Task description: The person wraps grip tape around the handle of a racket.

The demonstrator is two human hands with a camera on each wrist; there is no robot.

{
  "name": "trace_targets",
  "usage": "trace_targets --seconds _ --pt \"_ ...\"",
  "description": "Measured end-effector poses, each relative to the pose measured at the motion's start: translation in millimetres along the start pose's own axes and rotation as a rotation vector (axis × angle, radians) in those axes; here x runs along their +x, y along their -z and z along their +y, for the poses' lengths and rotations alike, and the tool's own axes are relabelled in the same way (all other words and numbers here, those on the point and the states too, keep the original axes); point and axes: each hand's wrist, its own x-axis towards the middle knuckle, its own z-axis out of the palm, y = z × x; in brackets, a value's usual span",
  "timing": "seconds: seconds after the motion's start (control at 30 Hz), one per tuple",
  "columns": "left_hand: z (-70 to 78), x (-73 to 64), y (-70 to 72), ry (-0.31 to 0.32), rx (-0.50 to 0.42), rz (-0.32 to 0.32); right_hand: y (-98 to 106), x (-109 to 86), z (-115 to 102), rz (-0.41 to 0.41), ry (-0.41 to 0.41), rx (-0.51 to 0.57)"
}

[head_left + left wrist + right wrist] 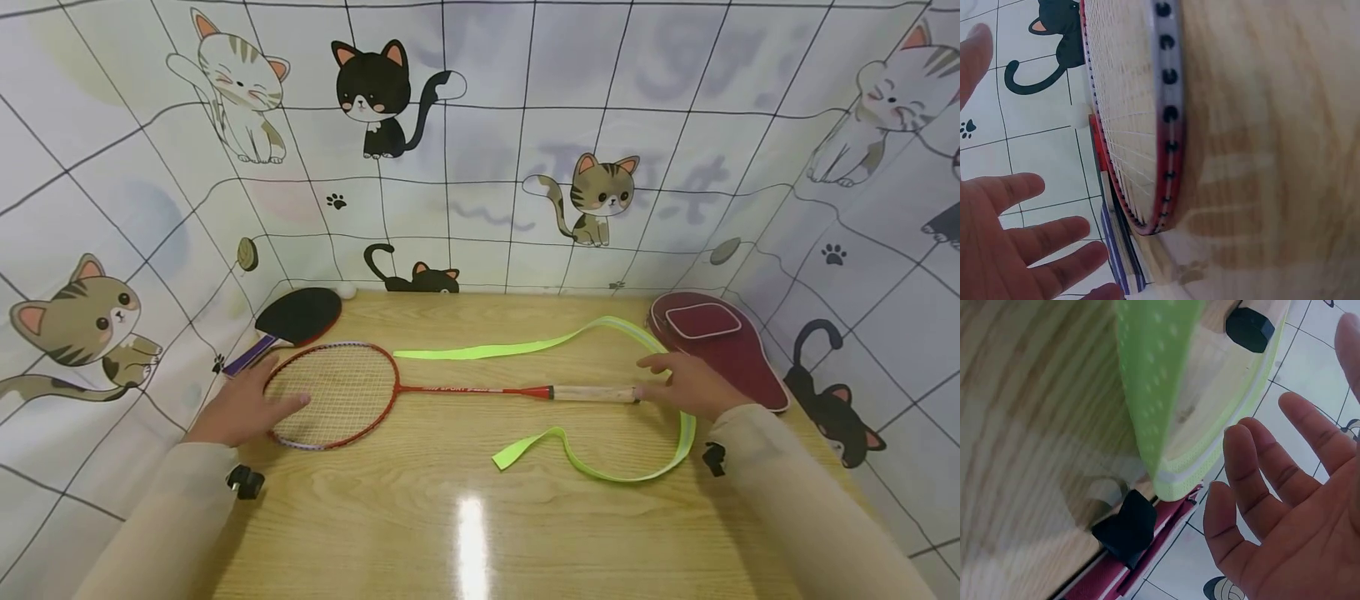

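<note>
A red and white badminton racket [465, 391] lies flat on the wooden table, its strung head to the left and its pale handle to the right. My left hand [243, 404] hovers by the outer rim of the head; in the left wrist view its fingers [1054, 237] are spread and apart from the rim [1169, 94]. Near the handle's end is my right hand [690, 385], with loosely bent fingers [1241, 465] clear of the black butt cap [1249, 329]. A neon yellow-green strip [480, 352] loops around the handle side, passing beneath the right hand.
At the back left lies a black table tennis bat [300, 315] with a purple-edged handle, a small white ball [346, 290] beside it. A maroon bat case [750, 367] lies at the right. Cat-printed sheeting [480, 167] walls in the table [375, 525] at the back and sides.
</note>
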Motion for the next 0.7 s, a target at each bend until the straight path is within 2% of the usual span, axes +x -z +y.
trace_targets --seconds 0.2,0.4,0.7 --pt "-4.9 -3.1 -2.2 0.039 -0.005 -0.072 -6 1.8 -3 -0.058 -0.021 -0.005" --pt "-7.0 -5.5 -4.1 0.081 0.01 -0.125 -13 6.6 -4 -0.086 0.015 -0.004" --pt "-7.2 -3.5 -6.0 0.133 -0.056 -0.111 -17 7.9 -17 -0.065 0.013 -0.002"
